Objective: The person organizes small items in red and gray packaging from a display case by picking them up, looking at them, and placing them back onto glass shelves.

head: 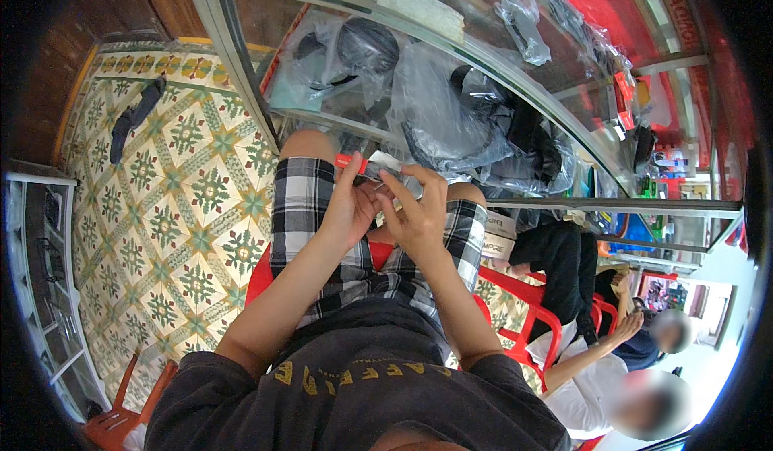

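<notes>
Above my lap, both hands are raised close together around a small packet (374, 168) with a red end and a clear or dark middle part. My left hand (350, 209) pinches it near the red end, the thumb lying over it. On the other side, my right hand (421, 206) has its index finger and thumb at the packet's dark part. A whitish flap (385, 160) shows at its far edge. The fingers hide part of the packet, so its contents cannot be made out.
A glass display case (483, 64) stands right before my knees, with plastic-wrapped black items (465, 113) inside. White boxes (496, 248) are stacked by my right knee. Two seated people (586, 366) are at the right. Dark cloth (136, 119) lies on the patterned tile floor (181, 209).
</notes>
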Demonstrator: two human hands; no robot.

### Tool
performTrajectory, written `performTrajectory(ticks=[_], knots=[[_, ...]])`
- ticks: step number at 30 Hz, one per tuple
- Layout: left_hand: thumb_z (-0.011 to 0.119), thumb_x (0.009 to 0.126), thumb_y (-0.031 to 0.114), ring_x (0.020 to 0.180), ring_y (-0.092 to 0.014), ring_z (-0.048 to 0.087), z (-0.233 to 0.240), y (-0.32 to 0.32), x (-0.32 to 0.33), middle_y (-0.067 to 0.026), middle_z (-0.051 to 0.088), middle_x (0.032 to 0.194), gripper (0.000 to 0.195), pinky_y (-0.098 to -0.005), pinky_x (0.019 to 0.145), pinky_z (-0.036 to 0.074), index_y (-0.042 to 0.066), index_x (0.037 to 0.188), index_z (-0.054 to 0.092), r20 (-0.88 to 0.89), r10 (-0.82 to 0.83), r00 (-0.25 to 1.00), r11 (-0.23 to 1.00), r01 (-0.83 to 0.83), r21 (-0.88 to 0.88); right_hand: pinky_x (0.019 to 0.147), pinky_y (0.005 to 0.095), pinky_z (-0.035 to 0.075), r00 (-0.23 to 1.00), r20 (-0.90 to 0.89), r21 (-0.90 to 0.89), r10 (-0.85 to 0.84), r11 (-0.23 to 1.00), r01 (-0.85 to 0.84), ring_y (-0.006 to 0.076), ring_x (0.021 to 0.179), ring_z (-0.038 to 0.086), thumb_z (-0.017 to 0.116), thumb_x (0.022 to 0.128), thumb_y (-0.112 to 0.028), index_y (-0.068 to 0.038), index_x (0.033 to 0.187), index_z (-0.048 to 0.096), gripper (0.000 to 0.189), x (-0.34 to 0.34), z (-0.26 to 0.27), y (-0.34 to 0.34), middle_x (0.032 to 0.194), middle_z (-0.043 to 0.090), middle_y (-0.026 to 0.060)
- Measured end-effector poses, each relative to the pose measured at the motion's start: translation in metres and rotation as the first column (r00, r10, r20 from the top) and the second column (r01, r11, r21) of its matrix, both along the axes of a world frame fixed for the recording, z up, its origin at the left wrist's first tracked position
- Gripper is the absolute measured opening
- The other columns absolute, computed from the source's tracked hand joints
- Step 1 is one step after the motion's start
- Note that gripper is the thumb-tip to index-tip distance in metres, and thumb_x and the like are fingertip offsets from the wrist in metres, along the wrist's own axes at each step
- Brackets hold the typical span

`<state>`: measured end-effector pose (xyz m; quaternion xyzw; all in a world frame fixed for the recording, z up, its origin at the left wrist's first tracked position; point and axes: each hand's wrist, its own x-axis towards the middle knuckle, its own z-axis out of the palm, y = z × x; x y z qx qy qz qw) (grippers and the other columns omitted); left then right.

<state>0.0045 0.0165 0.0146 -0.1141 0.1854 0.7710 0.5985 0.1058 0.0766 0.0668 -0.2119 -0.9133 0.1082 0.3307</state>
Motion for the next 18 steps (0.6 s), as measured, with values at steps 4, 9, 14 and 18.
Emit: performTrajectory(ticks=[4,9,14,18], knots=[[0.048,0.090,0.039,0.097,-0.023,0.056,-0.004,0.001,0.000,-0.0108,0.057,0.105,0.038,-0.0343,0.085,0.047,0.005,0.109,0.049,0.036,-0.046,0.998,0.997,0.043,0.071,0.078,0.0357,0.042,0.999,0.024,-0.013,-0.049,0.999,0.050,0.0281,0.089,0.052,0.070,0.067,-0.009,-0.010,0.098,0.066,0.031,-0.006,-0.002,-0.004,0.101,0.053,0.0124],[0.052,0.088,0.038,0.092,-0.023,0.059,0.007,0.001,-0.003,-0.0124,0.060,0.098,0.035,-0.0347,0.085,0.049,0.006,0.103,0.052,0.066,-0.043,0.997,0.998,0.039,0.053,0.074,0.0340,0.044,0.972,-0.214,-0.290,-0.102,0.956,0.037,0.0268,0.091,0.054,0.066,0.071,-0.005,-0.007,0.097,0.064,0.026,0.000,-0.008,0.000,0.101,0.055,0.0138],[0.052,0.087,0.039,0.090,-0.022,0.059,0.002,0.000,-0.003,-0.0117,0.059,0.095,0.032,-0.0340,0.084,0.049,0.008,0.098,0.052,0.112,-0.055,0.992,0.997,0.047,0.068,0.072,0.0328,0.045,0.968,-0.232,-0.314,-0.093,0.949,0.016,0.0258,0.086,0.058,0.067,0.070,-0.001,-0.005,0.085,0.065,0.015,-0.002,-0.010,0.009,0.094,0.060,0.0114],[0.048,0.089,0.041,0.089,-0.019,0.058,0.001,0.000,-0.002,-0.0086,0.059,0.093,0.032,-0.0308,0.078,0.050,0.009,0.093,0.054,0.131,-0.036,0.991,0.999,0.032,0.037,0.070,0.0332,0.046,0.981,-0.193,-0.203,-0.036,0.979,-0.004,0.0249,0.084,0.058,0.070,0.067,-0.003,-0.006,0.083,0.065,0.017,-0.004,-0.014,0.007,0.094,0.061,0.0088]])
